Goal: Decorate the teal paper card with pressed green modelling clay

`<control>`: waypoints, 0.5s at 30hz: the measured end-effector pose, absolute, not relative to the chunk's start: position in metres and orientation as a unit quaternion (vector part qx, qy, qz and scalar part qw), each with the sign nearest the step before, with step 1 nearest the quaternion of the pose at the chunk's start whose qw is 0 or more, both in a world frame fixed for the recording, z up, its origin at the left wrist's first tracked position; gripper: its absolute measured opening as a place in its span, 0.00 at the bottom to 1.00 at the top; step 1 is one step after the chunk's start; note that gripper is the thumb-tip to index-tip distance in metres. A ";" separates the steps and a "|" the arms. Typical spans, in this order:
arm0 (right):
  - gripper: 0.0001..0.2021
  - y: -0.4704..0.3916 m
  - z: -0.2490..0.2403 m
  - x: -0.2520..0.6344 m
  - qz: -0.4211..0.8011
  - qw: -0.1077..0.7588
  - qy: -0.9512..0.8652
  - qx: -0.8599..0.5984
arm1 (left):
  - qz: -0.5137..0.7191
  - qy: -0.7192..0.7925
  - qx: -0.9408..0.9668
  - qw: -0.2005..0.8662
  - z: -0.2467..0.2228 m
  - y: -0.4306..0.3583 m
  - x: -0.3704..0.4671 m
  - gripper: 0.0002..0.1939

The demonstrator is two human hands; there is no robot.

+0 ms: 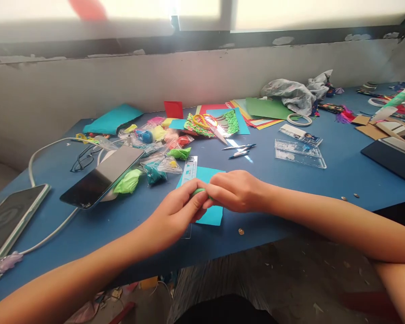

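Note:
A small piece of green clay (198, 192) is pinched between the fingers of my left hand (180, 208), only partly visible. My right hand (238, 191) is closed against it from the right, its fingertips pressing on the green piece and touching my left hand. Both hands hang over a light blue paper sheet (213, 217) and a clear ruler (190, 167) lying on the blue table (270, 220). Parts of the sheet and ruler are hidden under the hands.
Bags of colored clay (155, 173), a tilted phone (103, 177) and glasses (84, 158) lie left. Scissors (218, 130), pens (239, 154) and colored papers (268, 109) are behind. Clear plastic cases (299, 154) sit right. A white cable (59, 225) runs along the left.

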State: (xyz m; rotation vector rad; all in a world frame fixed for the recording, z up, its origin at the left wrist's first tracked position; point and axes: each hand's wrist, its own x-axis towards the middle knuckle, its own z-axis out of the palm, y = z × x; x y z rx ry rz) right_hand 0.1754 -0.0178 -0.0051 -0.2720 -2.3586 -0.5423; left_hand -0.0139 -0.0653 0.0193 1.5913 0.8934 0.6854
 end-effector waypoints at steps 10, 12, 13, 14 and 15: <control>0.16 0.050 0.054 0.313 -0.082 0.575 -0.615 -0.533 | 0.297 0.416 0.757 0.408 0.033 -0.070 -0.029 0.17; 0.19 0.040 0.050 0.332 -0.058 0.532 -0.589 -0.606 | 0.266 0.418 0.781 0.381 0.034 -0.067 -0.029 0.17; 0.21 0.033 0.044 0.337 -0.047 0.508 -0.599 -0.617 | 0.251 0.414 0.792 0.372 0.032 -0.066 -0.028 0.16; 0.24 0.027 0.036 0.338 -0.030 0.459 -0.621 -0.634 | 0.239 0.407 0.804 0.362 0.030 -0.063 -0.027 0.16; 0.26 0.021 0.027 0.338 -0.021 0.412 -0.637 -0.651 | 0.232 0.396 0.817 0.348 0.027 -0.061 -0.027 0.15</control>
